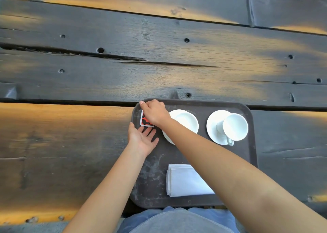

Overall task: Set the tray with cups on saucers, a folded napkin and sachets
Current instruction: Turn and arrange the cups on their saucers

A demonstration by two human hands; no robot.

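In the upper-left corner of the tray (155, 171), the right hand (154, 113) curls its fingers round the sachets (146, 121), apparently squaring them, while the left hand (143, 139), fingers straight and empty, waits just below.

No legible text; red-black print on sachets (146, 120) too blurred to read.
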